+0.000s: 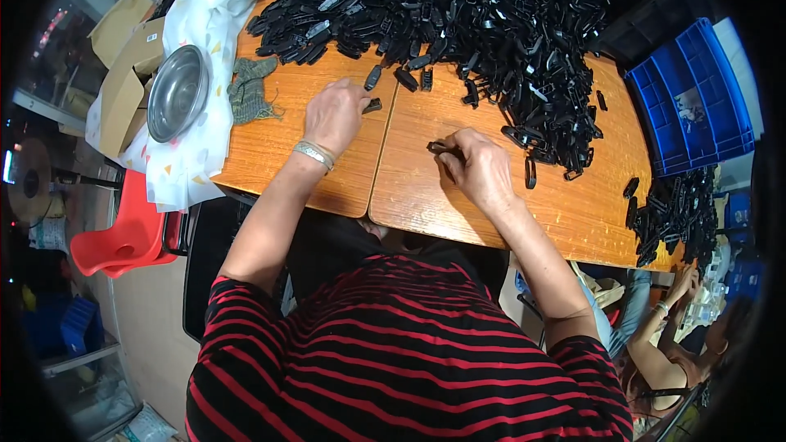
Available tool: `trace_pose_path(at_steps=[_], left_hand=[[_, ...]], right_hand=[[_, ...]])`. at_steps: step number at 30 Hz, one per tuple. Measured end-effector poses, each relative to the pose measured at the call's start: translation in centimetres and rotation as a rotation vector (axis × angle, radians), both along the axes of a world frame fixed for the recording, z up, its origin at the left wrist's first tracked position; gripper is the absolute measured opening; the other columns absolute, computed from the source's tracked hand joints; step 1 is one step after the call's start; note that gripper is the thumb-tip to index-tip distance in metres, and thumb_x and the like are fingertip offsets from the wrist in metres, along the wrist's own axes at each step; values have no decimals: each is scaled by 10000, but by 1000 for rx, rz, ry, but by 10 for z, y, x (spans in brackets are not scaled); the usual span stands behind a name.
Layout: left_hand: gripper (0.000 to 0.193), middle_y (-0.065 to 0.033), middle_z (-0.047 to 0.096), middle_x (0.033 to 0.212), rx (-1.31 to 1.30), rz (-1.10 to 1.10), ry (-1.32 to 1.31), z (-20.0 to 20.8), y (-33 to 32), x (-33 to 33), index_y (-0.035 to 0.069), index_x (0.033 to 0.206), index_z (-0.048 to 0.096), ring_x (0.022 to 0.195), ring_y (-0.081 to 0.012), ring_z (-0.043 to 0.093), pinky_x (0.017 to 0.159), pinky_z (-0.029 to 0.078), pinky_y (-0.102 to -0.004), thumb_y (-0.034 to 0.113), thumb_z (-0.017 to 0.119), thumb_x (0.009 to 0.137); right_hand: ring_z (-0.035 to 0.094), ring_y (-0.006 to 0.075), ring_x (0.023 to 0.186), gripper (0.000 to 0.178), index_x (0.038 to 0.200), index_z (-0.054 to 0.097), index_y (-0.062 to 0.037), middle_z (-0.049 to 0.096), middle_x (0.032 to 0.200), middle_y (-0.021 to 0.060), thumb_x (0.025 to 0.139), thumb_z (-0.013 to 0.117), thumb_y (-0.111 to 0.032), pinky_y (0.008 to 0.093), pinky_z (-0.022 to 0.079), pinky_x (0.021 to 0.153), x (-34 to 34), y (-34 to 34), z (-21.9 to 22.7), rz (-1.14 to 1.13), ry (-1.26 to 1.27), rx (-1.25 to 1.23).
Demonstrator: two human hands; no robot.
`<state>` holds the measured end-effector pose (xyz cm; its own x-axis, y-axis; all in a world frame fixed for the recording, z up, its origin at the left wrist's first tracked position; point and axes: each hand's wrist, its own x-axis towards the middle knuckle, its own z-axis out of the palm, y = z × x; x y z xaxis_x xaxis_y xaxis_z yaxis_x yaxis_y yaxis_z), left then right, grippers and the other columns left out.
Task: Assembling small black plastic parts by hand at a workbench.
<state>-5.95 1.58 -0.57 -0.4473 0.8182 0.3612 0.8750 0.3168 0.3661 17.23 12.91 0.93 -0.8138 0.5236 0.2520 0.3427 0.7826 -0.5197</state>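
My left hand (336,112), a pale bracelet at its wrist, is closed above the wooden table. A small black plastic piece (374,105) sticks out from its fingertips. My right hand (481,167) is pinching another black plastic part (437,147) between thumb and fingers, low over the tabletop. Just beyond the left hand lies a loose dark oblong piece (373,77), with a short black piece (405,78) to its right. A narrow black loop-shaped part (530,172) rests to the right of my right hand. Fine details of the held parts are too small to tell.
A large heap of black plastic parts (458,8) covers the table's far side. Left are a grey knitted glove (252,92), a metal bowl (178,94) and a red chair (135,233). A blue crate (696,102) stands right; another person (667,360) sits lower right.
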Motion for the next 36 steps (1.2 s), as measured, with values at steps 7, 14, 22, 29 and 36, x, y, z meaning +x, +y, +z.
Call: trace_pose_path(at_steps=[7,14,22,29,36], left_hand=[[181,-121,619,843,-33,-70,79,5,-3,6,56,935,716,815,-306,618,719,506,-387,158,736,788],[241,-43,677,861,339,-180,-1115,9,-5,28,-19,1103,648,709,-127,633,651,507,-226,63,677,878],[281,-38,673,943,444,-394,-1357,31,-13,56,-33,1181,603,793,-60,618,709,513,-195,38,641,912],[279,-31,629,1004,499,-376,-1236,27,-18,65,-36,1176,624,753,-42,589,676,498,-174,18,641,903],[281,-19,558,998,625,-294,-1019,21,-26,97,-37,1182,628,703,-23,521,606,437,-165,-5,622,903]], right_hand=[[658,338,788,198,908,629,-2,653,889,168,778,739,-104,413,519,669,-6,-3,9,-28,-250,127],[616,125,687,224,1015,628,5,642,840,69,838,723,-93,263,505,617,-20,-19,15,-89,285,-290],[649,119,666,217,1005,622,16,614,872,87,823,730,-33,234,526,547,-30,-32,20,-31,542,-400],[597,70,670,168,962,650,-14,599,829,39,821,740,-33,209,484,550,-28,-33,22,-2,485,-284],[609,136,696,290,1008,634,-18,570,820,57,746,757,-5,246,502,547,-27,-45,9,21,503,-132]])
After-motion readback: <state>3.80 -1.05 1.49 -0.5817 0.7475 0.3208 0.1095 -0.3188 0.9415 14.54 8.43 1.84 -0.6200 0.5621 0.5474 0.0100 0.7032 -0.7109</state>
